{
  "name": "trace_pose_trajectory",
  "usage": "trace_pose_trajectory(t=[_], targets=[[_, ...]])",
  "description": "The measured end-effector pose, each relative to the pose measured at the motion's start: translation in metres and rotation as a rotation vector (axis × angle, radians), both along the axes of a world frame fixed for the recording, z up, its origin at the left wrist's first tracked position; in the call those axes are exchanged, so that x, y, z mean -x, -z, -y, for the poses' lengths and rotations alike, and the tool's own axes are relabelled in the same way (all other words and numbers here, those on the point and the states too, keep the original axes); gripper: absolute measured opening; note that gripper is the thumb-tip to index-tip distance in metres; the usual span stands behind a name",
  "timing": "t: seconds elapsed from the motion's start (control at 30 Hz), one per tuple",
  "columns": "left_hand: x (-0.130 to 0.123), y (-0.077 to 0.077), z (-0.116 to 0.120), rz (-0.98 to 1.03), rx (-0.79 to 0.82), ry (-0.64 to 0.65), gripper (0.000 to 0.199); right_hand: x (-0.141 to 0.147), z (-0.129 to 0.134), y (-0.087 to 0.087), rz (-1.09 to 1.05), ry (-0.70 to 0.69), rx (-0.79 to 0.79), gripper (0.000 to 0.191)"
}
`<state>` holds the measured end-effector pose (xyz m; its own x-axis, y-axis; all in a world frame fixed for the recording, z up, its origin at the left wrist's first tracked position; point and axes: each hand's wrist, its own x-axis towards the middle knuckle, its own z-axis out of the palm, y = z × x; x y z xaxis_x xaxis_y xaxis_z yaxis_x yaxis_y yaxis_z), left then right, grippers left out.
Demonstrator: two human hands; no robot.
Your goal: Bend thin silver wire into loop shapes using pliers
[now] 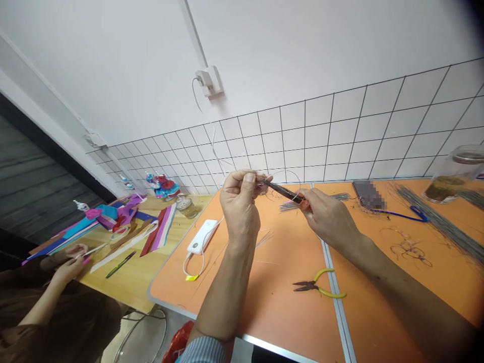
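My left hand (242, 204) is raised over the orange table, thumb and fingers pinched on a thin wire (292, 172). Part of the wire bends into a loose loop behind the tool. My right hand (333, 217) is wrapped round the red-orange handles of dark, long-nosed pliers (282, 190). Their tip meets the wire at my left fingertips; whether the jaws grip it is too small to tell. Below my hands, yellow-handled pliers (319, 285) lie with handles spread across the table seam.
A white power bank (202, 237) with a cable lies left on the orange table (280, 312). Wire bundles (442, 222), bent wire pieces (412, 252) and a glass jar (454, 176) are at right. A co-worker's hands (70, 264) handle ribbon strips at the left table.
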<state>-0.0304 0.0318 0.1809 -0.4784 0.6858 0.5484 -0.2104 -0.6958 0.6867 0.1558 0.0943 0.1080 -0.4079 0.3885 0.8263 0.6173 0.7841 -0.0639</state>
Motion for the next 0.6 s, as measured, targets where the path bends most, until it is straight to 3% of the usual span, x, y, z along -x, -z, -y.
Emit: trace_pose_trajectory(t=[0.13, 0.23, 0.33, 0.47, 0.6], targets=[[0.006, -0.001, -0.003, 0.016, -0.003, 0.007, 0.022, -0.007, 0.006, -0.006, 0.1, 0.076, 0.148, 0.032], [0.01, -0.001, -0.005, 0.015, 0.005, 0.006, 0.023, -0.032, 0.015, -0.001, 0.202, 0.164, 0.349, 0.024], [0.011, -0.001, -0.006, -0.001, 0.062, 0.142, 0.028, -0.079, 0.034, 0.02, 0.266, 0.241, 0.567, 0.026], [0.005, 0.0, -0.004, -0.097, 0.173, 0.346, 0.035, -0.146, 0.076, 0.061, 0.376, 0.389, 0.603, 0.033], [-0.007, 0.001, 0.001, -0.177, 0.248, 0.498, 0.033, -0.176, 0.115, 0.087, 0.515, 0.563, 0.612, 0.038]])
